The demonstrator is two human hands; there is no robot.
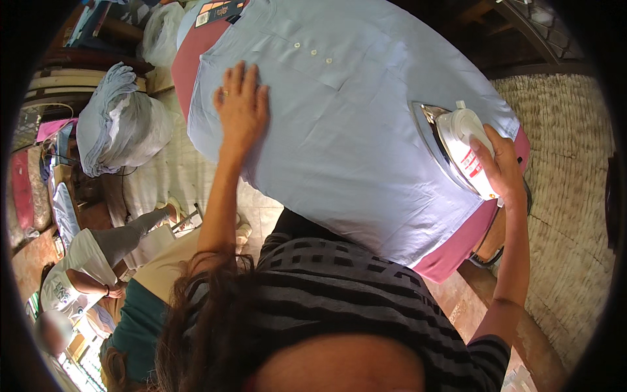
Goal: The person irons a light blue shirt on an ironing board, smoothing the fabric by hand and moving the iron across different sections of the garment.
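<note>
A light blue shirt (313,130) with a short row of white buttons is spread over a red-covered ironing board (450,251). Flat on the cloth near its left edge rests my left hand (243,108), fingers stretched out and a ring on one of them. My right hand (501,163) is wrapped round the handle of a white iron (465,147) with a silver soleplate, which sits on the right part of the shirt. Some wrinkles show in the cloth between the hands and along the near edge. A dark tag (219,13) hangs at the shirt's far left.
A stack of folded blue garments (114,121), partly in clear plastic, stands left of the board. Two other people are at the lower left, one in a white shirt (85,261), one in a green top (140,326). A rough patterned wall (562,196) bounds the right side.
</note>
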